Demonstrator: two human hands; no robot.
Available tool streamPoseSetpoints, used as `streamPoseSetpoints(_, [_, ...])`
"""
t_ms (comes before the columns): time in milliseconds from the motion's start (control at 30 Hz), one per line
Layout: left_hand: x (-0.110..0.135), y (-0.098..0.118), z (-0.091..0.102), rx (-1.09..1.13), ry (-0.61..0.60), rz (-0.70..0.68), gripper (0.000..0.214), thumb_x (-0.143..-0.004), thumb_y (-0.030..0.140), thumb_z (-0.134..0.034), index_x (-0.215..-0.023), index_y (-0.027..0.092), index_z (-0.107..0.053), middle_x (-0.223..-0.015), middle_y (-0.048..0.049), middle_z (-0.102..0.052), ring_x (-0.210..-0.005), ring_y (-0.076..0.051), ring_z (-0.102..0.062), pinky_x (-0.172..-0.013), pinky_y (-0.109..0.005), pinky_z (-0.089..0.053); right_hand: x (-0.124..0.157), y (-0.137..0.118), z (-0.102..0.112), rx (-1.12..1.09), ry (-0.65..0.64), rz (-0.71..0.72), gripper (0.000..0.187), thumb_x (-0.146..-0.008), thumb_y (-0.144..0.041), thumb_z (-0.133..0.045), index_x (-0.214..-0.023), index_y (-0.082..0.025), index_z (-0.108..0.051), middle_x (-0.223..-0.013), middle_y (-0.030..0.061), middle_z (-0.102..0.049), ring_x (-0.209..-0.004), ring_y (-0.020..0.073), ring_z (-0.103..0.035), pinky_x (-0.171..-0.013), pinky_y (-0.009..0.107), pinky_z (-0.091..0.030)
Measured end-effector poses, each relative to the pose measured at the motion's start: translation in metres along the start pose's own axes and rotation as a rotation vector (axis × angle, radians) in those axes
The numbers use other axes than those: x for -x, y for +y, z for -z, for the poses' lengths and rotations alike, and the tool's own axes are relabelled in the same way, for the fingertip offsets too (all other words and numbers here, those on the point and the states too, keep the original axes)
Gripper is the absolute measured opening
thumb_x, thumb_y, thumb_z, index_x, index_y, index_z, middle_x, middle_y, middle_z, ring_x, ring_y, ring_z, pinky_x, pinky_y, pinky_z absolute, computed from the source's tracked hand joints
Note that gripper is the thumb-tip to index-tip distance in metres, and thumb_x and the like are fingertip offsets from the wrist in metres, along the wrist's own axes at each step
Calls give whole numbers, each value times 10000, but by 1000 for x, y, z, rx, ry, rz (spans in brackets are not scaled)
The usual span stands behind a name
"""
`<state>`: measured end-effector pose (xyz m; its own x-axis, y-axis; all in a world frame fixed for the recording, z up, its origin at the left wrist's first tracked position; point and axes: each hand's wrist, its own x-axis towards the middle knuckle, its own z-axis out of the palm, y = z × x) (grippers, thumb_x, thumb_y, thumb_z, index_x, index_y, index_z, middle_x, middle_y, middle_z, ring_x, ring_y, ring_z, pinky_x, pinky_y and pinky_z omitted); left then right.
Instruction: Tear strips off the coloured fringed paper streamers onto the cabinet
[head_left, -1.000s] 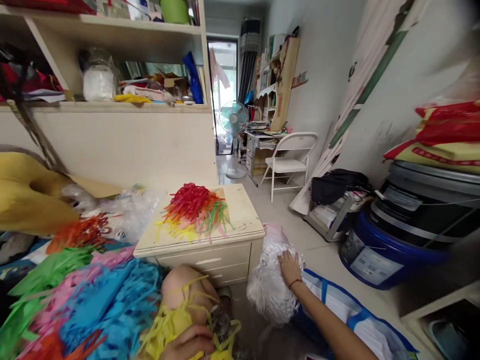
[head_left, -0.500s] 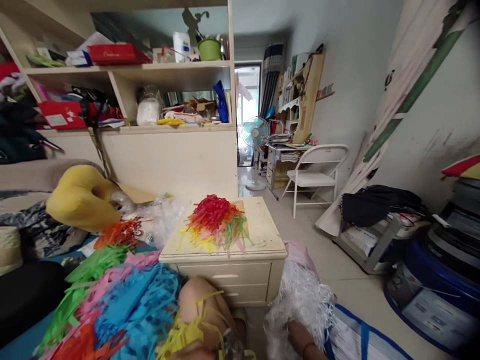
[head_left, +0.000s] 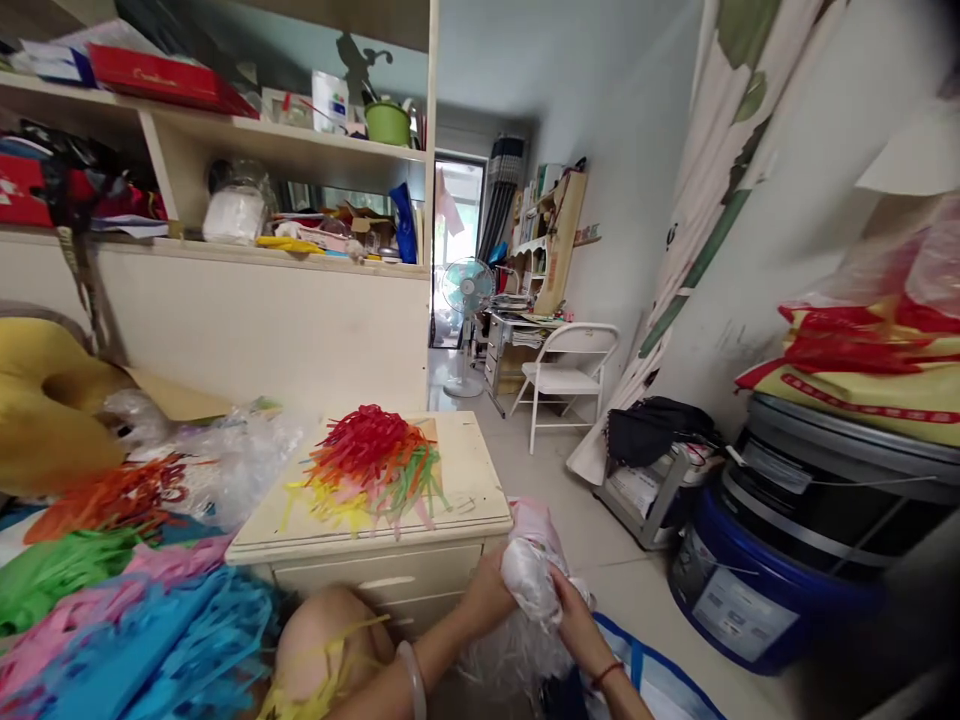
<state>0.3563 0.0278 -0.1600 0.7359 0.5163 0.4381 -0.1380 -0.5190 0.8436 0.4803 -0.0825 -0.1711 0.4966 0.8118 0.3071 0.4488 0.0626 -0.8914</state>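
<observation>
In front of the cabinet's right side, my left hand (head_left: 489,592) and my right hand (head_left: 576,612) close on a bunched clear plastic bag (head_left: 529,575) from either side. Its gathered top looks whitish, and the rest hangs below between my forearms. Most of my fingertips are hidden behind the plastic. On the cream cabinet (head_left: 472,490) to the left lies a heap of paper-like strips (head_left: 360,445), red on top with orange, yellow, pink and green below. Yellow strips (head_left: 322,670) drape over my leg.
Blue strips (head_left: 165,640), pink strips (head_left: 82,615) and green strips (head_left: 67,570) are piled at the left. A blue-edged bag (head_left: 652,680) sits on the floor at right. Stacked buckets (head_left: 750,590), a low trolley (head_left: 660,495) and a white folding chair (head_left: 566,380) stand beyond.
My view has swung right. My left hand has come across from the yellow strips to the plastic bag, which is now raised and gripped in both hands.
</observation>
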Motion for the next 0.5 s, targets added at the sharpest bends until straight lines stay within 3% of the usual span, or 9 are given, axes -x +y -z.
streamPoseSetpoints(67, [0,-3,-2,4,26,21,228,-897,334,-584,-977,125,-630,-948,-31,-657,-834,-202,-645,-745,-378,-539,2,-24,18,90,43,53,492,-684,-289,-608,-1167,-201,-636,-1208,104,-634,-1137,296,-557,-1052,479,-354])
streamPoseSetpoints(167, [5,-3,1,33,59,39,209,-901,323,-582,-959,128,-632,-930,-27,-656,-808,-188,-642,-724,-356,-542,1,-61,35,173,32,114,334,-811,-325,-544,-1098,-215,-676,-1174,106,-636,-1098,264,-566,-1018,424,-388])
streamPoseSetpoints(300, [10,8,1,113,48,18,246,-894,318,-594,-1064,141,-615,-1019,-52,-660,-894,-207,-644,-805,-407,-529,-17,-80,23,223,-42,113,370,-827,-396,-538,-1088,-175,-680,-1157,141,-637,-966,261,-610,-837,379,-486])
streamPoseSetpoints(367, [11,13,0,139,54,18,256,-890,320,-599,-1073,142,-611,-1015,-55,-661,-892,-204,-643,-806,-410,-524,-30,-80,14,228,-86,104,342,-786,-408,-569,-964,-154,-714,-1128,150,-652,-957,277,-613,-802,375,-487])
streamPoseSetpoints(500, [13,15,2,165,79,73,204,-846,319,-642,-928,133,-633,-857,-24,-662,-765,-180,-631,-718,-354,-517,-44,-98,17,197,-221,136,322,-809,-402,-539,-659,-162,-693,-764,92,-701,-770,252,-622,-756,368,-463])
